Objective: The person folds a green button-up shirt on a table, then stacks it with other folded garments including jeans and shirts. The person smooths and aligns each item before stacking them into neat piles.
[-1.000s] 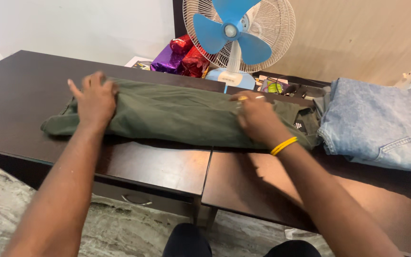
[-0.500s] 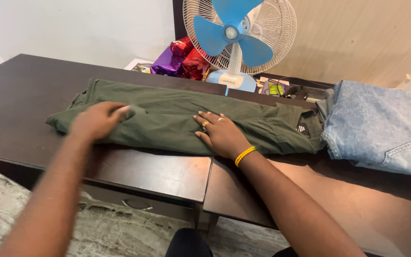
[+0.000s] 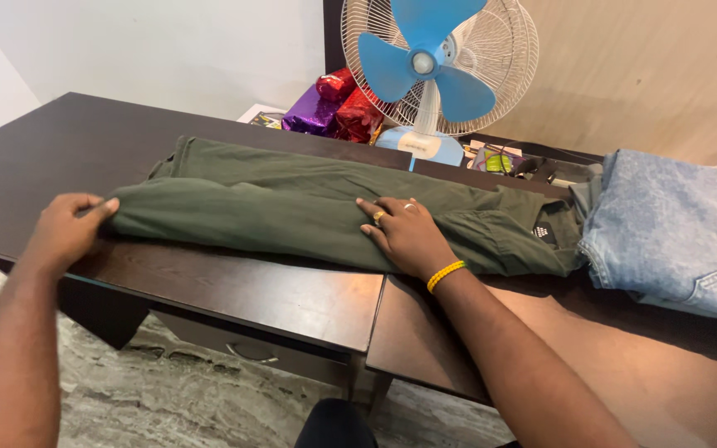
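Head view: the green trousers [image 3: 292,207] lie folded lengthwise on the dark counter [image 3: 234,286], long axis running from 9 o'clock to 3 o'clock, tilted a little so the right end sits nearer the person. They stretch directly ahead of both hands, at 12 o'clock from the body.

The left hand [image 3: 64,228] is at the trousers' 9 o'clock end, fingers curled and thumb forward, pinching the edge of the cloth there; the forearm comes up from 7 o'clock. The right hand [image 3: 404,232] lies flat on the trousers just past their middle, fingers spread and pointing toward 10 o'clock, palm pressing the cloth onto the counter; it wears rings and a yellow wristband [image 3: 446,275]. So the left hand holds one end, while the right pins the midsection, and the 3 o'clock end lies free.

That free end touches a folded pair of jeans [image 3: 674,232] at 3 o'clock. A blue fan [image 3: 429,70] stands behind at 12 o'clock, with shiny wrapped parcels [image 3: 334,108] just left of it.
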